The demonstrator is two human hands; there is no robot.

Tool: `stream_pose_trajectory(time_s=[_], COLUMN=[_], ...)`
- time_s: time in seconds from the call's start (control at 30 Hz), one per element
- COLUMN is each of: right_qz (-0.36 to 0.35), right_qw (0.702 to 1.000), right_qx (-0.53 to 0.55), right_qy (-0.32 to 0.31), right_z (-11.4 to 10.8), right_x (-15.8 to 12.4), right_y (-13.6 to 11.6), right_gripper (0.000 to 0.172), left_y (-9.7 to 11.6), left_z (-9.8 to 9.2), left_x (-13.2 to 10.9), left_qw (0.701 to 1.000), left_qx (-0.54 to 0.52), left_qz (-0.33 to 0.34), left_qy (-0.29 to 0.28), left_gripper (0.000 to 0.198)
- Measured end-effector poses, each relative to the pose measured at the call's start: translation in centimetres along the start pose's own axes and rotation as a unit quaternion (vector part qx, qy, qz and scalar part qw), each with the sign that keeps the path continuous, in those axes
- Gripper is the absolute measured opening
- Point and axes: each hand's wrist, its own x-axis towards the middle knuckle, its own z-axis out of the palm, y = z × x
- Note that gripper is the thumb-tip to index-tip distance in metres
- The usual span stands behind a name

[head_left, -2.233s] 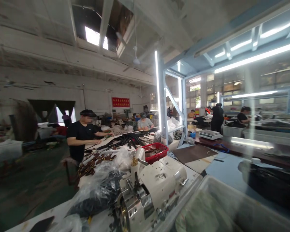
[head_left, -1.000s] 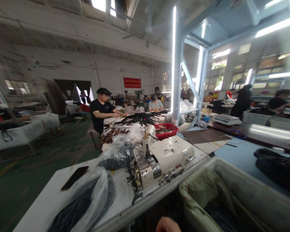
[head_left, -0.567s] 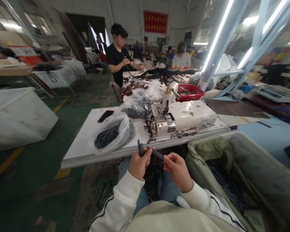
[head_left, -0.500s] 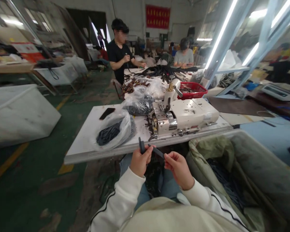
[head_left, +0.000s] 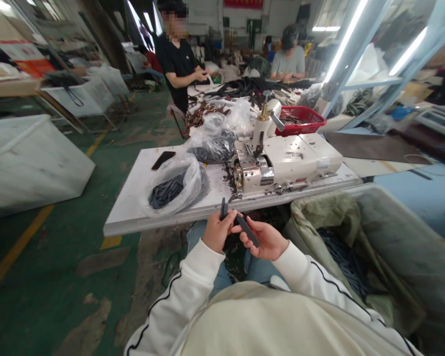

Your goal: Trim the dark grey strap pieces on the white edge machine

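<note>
Holding a short matte-black strip (head_left: 247,230) between two hands at a white workbench

A seated person's hands hover over their lap, just below the front edge of the white workbench (head_left: 133,198). The left hand (head_left: 217,231) is curled closed around the strip's near end, with a dark tab (head_left: 223,208) standing upright from the top of the fist (one piece or two, the view cannot settle). The strip slants from there to the right hand (head_left: 265,241), which pinches its far end. The hands are slightly apart, and the strip bridges the gap between them. Below are blue jeans (head_left: 203,238) and white sleeves with a black stripe (head_left: 181,279).

Straight ahead on the bench sits a cream-painted leather skiving machine (head_left: 278,165), with dark scraps (head_left: 228,184) scattered by its left side. To its left lie a clear plastic bag of dark strips (head_left: 178,185) and a black phone (head_left: 163,160). A red plastic basket (head_left: 300,121) stands beyond the machine. At the right, just beside the person, is a grey bin (head_left: 404,217) with a green liner (head_left: 333,217), holding dark strips (head_left: 341,262). Two co-workers stand or sit farther down the bench, one in a black T-shirt (head_left: 176,59), one in a grey shirt (head_left: 289,52).
</note>
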Motion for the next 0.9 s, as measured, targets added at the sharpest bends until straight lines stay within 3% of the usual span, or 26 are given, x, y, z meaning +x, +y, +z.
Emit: stream_pose_trajectory(time_s=[0.1,0.17,0.2,0.3,0.37,0.47,0.57,0.73,0.9], right_qz=[-0.041,-0.118,-0.170,-0.317,-0.362,-0.379,-0.375,-0.367,-0.358], right_qw=[0.998,0.985,0.965,0.865,0.826,0.808,0.806,0.808,0.796], right_qx=[-0.036,-0.116,-0.172,-0.294,-0.306,-0.293,-0.281,-0.264,-0.264], right_qy=[-0.001,0.053,0.103,0.255,0.306,0.342,0.361,0.378,0.410], right_z=[0.0,-0.1,-0.3,-0.9,-1.4,-2.3,-3.0,-3.3,-3.2], right_x=[0.9,1.7,2.2,3.6,4.6,5.9,7.0,7.8,8.2], right_y=[-0.6,-2.0,-3.2,-7.9,-11.1,-14.5,-16.0,-16.6,-16.5], right_gripper=[0.019,0.020,0.022,0.027,0.026,0.027,0.029,0.031,0.036], left_y=[-0.4,-0.4,-0.3,0.0,0.3,0.4,-0.1,-1.1,-0.8], left_z=[-0.3,-0.6,-0.8,-1.6,-2.1,-2.9,-3.9,-5.2,-5.1], left_x=[0.1,0.2,0.2,0.0,-0.3,-0.8,-1.1,-1.0,-0.9], left_qw=[1.000,0.999,0.998,0.992,0.984,0.976,0.976,0.976,0.975], left_qx=[0.004,-0.012,-0.026,-0.099,-0.159,-0.195,-0.179,-0.151,-0.143], left_qz=[-0.023,-0.048,-0.055,-0.051,-0.048,-0.057,-0.067,-0.091,-0.103], left_qy=[-0.017,0.002,0.019,0.055,0.065,0.077,0.100,0.126,0.134], left_gripper=[0.042,0.046,0.048,0.053,0.053,0.049,0.045,0.044,0.046])
